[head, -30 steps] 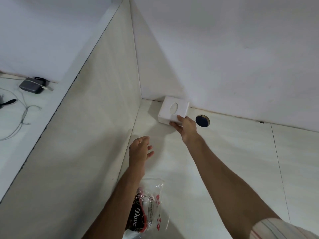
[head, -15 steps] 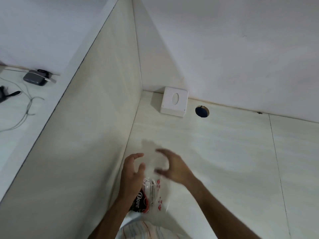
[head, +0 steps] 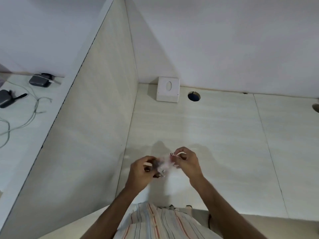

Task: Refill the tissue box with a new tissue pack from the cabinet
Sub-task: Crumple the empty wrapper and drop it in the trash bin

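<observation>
Grey plastic adapter boxes (head: 40, 80) with thin pale cables (head: 25, 116) lie on the far-left white ledge, behind a tall pale wood-grain partition panel (head: 89, 135). Right of the panel, over the pale wood-grain desk surface (head: 224, 144), the left hand (head: 143, 169) is curled around the darker end of a crumpled clear plastic wrapper (head: 163, 164). The wrapper is blurred, with dark and red printing. The right hand (head: 187, 162) pinches its other end between thumb and fingertips, so the wrapper spans between both hands. The square white tissue box with an oval slot (head: 167, 91) stands well beyond the hands in the back corner against the white wall. Just to its right is a round dark cable hole (head: 194, 96). A striped shirt (head: 160, 221) fills the bottom edge.
</observation>
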